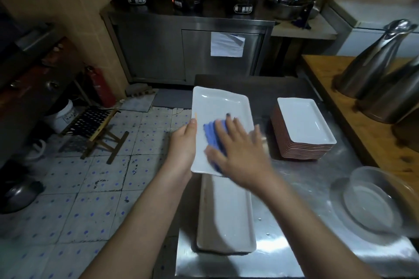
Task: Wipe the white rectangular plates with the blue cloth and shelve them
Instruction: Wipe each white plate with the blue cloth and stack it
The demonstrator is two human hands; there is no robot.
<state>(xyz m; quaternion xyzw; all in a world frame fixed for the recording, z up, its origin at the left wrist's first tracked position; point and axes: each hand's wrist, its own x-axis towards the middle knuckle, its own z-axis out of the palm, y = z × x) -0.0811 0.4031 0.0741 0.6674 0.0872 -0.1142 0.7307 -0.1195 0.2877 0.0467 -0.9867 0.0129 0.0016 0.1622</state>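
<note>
In the head view, the left hand [183,142] grips the left rim of a white plate [223,106], holding it above the table [301,190] and over another plate [226,215]. The right hand [239,154] lies flat with its fingers spread, pressing the blue cloth [212,136] onto the plate's near half. It is blurred, so the cloth's full extent is unclear. To wipe well, I would use long strokes into the far corners and keep the left grip firm and level. A stack [305,124] of plates stands to the right.

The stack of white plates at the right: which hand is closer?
Right. The right hand presses the blue cloth on the held plate, just left of the stack; the left hand grips that plate's opposite edge, farther away.
</note>
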